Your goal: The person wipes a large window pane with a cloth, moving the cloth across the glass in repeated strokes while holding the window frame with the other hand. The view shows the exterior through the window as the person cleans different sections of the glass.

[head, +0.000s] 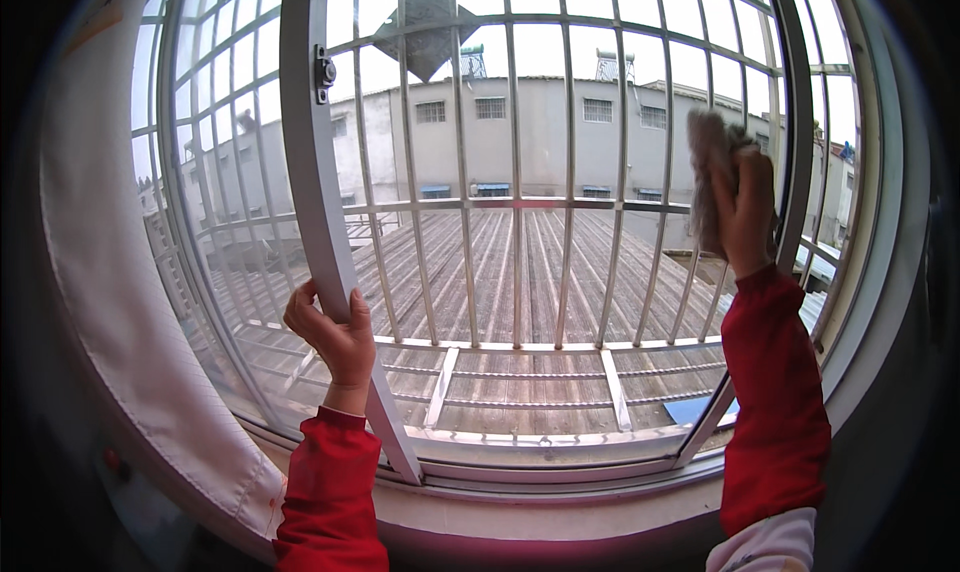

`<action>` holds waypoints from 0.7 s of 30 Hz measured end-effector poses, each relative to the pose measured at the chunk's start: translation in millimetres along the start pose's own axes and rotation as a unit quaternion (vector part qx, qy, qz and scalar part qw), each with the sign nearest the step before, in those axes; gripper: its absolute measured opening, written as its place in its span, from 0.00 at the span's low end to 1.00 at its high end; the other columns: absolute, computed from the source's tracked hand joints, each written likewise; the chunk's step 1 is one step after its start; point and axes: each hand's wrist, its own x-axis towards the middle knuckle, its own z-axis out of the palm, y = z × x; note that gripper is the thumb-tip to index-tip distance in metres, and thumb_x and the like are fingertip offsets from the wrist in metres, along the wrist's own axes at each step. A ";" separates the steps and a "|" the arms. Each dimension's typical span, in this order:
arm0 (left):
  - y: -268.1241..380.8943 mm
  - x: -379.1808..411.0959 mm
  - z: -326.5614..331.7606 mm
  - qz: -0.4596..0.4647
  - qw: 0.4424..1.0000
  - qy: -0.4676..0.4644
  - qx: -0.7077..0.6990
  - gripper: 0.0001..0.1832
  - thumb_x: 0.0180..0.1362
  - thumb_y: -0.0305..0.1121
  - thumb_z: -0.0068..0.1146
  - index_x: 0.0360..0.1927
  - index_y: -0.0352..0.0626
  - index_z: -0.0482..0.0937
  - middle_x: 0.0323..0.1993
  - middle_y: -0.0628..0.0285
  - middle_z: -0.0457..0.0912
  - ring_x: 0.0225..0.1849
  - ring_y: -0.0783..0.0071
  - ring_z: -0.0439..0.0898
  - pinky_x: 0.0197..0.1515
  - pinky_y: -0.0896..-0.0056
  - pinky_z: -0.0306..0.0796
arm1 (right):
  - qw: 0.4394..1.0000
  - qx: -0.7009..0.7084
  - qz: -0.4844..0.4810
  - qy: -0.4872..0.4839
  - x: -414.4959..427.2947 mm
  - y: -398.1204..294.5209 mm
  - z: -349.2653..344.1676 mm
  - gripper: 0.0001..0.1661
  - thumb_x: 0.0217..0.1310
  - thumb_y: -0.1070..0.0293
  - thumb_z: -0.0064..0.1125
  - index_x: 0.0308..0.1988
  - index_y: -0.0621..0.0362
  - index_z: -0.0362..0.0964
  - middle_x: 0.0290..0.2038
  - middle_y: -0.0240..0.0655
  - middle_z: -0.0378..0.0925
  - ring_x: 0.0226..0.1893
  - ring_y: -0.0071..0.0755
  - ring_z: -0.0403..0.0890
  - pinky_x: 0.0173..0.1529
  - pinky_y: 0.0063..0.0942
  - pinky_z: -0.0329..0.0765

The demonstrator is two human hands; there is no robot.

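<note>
My left hand [335,344] grips the upright frame [360,332] of a sliding window sash, with the thumb on one side and the fingers on the other. Higher on that frame sits a window latch [323,73]. On the right, my right hand [750,212] holds a bunched grey cloth [709,182], raised near the sash's right upright [791,219]. The cloth is blurred, and whether it touches the glass I cannot tell. Both forearms wear red sleeves.
A white curtain [112,272] hangs at the left. Below runs the window track [562,489] above the sill [540,516]. Outside stand metal security bars [516,272], a corrugated roof [540,287] and a grey building [540,136]. A dark diamond-shaped panel [427,35] shows high up.
</note>
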 end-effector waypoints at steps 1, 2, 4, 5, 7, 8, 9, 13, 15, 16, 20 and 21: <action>2.1 -0.7 1.3 0.005 1.000 0.002 -0.001 0.27 0.54 0.39 0.60 0.51 0.34 0.63 0.48 0.51 0.67 0.50 0.54 0.62 0.56 0.52 0.55 | 1.000 -0.003 0.001 0.029 12.8 -1.8 3.1 0.11 0.57 0.68 0.58 0.35 0.60 0.63 0.32 0.45 0.65 0.35 0.51 0.69 0.39 0.39 0.67; 5.8 -0.1 1.9 0.004 1.000 -0.008 0.000 0.30 0.55 0.38 0.58 0.56 0.34 0.62 0.50 0.51 0.66 0.51 0.54 0.61 0.56 0.52 0.54 | 0.999 0.001 0.003 0.032 15.1 -6.4 5.9 0.12 0.56 0.69 0.58 0.36 0.60 0.64 0.33 0.45 0.66 0.35 0.51 0.70 0.39 0.39 0.68; 4.8 1.9 -3.1 0.008 1.000 -0.009 0.008 0.32 0.55 0.37 0.56 0.59 0.34 0.60 0.51 0.50 0.65 0.51 0.53 0.61 0.57 0.51 0.54 | 0.999 0.002 -0.021 0.024 7.4 -29.8 17.7 0.17 0.55 0.68 0.61 0.42 0.62 0.65 0.35 0.45 0.67 0.36 0.50 0.71 0.40 0.41 0.69; 5.1 3.3 -4.4 0.010 1.000 -0.010 0.009 0.33 0.55 0.37 0.56 0.61 0.34 0.59 0.52 0.50 0.64 0.51 0.53 0.61 0.57 0.51 0.54 | 0.998 0.003 -0.065 0.011 -0.5 -45.5 17.8 0.23 0.51 0.68 0.63 0.46 0.62 0.65 0.36 0.46 0.67 0.37 0.50 0.71 0.41 0.43 0.68; 1.9 4.3 -7.8 0.027 0.999 -0.011 0.029 0.34 0.54 0.35 0.54 0.62 0.33 0.57 0.53 0.48 0.63 0.51 0.52 0.61 0.57 0.50 0.53 | 0.989 0.044 -0.102 -0.099 -25.9 -73.0 18.1 0.23 0.41 0.69 0.63 0.40 0.59 0.66 0.34 0.42 0.66 0.35 0.44 0.69 0.40 0.42 0.66; 1.5 4.2 -6.6 0.033 0.999 -0.013 0.035 0.34 0.54 0.34 0.53 0.63 0.33 0.57 0.53 0.48 0.63 0.52 0.51 0.61 0.58 0.50 0.52 | 0.978 0.089 -0.128 -0.139 -37.9 -79.1 14.7 0.20 0.38 0.69 0.62 0.36 0.57 0.65 0.33 0.38 0.65 0.34 0.40 0.68 0.40 0.40 0.66; 1.8 2.7 -5.2 0.038 0.998 -0.016 0.044 0.35 0.53 0.34 0.52 0.64 0.33 0.56 0.53 0.47 0.63 0.52 0.50 0.61 0.58 0.49 0.52 | 0.969 0.104 -0.144 -0.170 -51.3 -81.3 9.8 0.18 0.37 0.70 0.62 0.34 0.55 0.66 0.32 0.35 0.65 0.34 0.38 0.68 0.41 0.39 0.66; 1.8 3.0 -1.3 0.057 0.996 -0.030 0.062 0.36 0.51 0.32 0.50 0.65 0.33 0.56 0.53 0.44 0.62 0.53 0.47 0.60 0.59 0.48 0.51 | 0.957 0.088 -0.179 -0.208 -67.5 -71.3 -5.6 0.18 0.36 0.68 0.63 0.32 0.54 0.66 0.33 0.32 0.66 0.36 0.38 0.68 0.43 0.39 0.69; 0.2 4.5 -4.8 0.062 0.995 -0.034 0.071 0.36 0.50 0.31 0.50 0.65 0.34 0.55 0.53 0.44 0.61 0.53 0.47 0.59 0.59 0.48 0.51 | 0.960 0.091 -0.180 -0.192 -60.9 -57.5 -2.5 0.20 0.37 0.69 0.64 0.35 0.55 0.66 0.34 0.35 0.67 0.36 0.39 0.69 0.43 0.39 0.69; -0.5 4.0 -4.7 0.061 0.995 -0.036 0.074 0.37 0.50 0.29 0.50 0.65 0.34 0.55 0.53 0.44 0.61 0.53 0.47 0.59 0.59 0.49 0.51 | 0.968 0.079 -0.163 -0.171 -54.9 -51.1 0.5 0.20 0.39 0.69 0.63 0.35 0.56 0.66 0.34 0.36 0.67 0.35 0.41 0.68 0.43 0.39 0.69; 0.1 5.5 -9.7 0.064 0.994 -0.035 0.081 0.37 0.49 0.28 0.49 0.66 0.35 0.55 0.53 0.44 0.61 0.53 0.48 0.57 0.60 0.49 0.50 | 0.993 0.043 -0.098 -0.057 -9.3 -15.1 12.8 0.16 0.52 0.71 0.58 0.41 0.63 0.64 0.37 0.46 0.67 0.37 0.52 0.70 0.42 0.42 0.68; 3.2 4.9 -5.6 0.061 0.995 -0.036 0.072 0.37 0.49 0.28 0.49 0.66 0.35 0.55 0.53 0.45 0.61 0.53 0.48 0.58 0.60 0.49 0.50 | 0.996 0.038 -0.081 -0.011 3.5 -6.4 8.6 0.14 0.55 0.72 0.56 0.41 0.62 0.64 0.37 0.47 0.67 0.37 0.52 0.70 0.43 0.42 0.69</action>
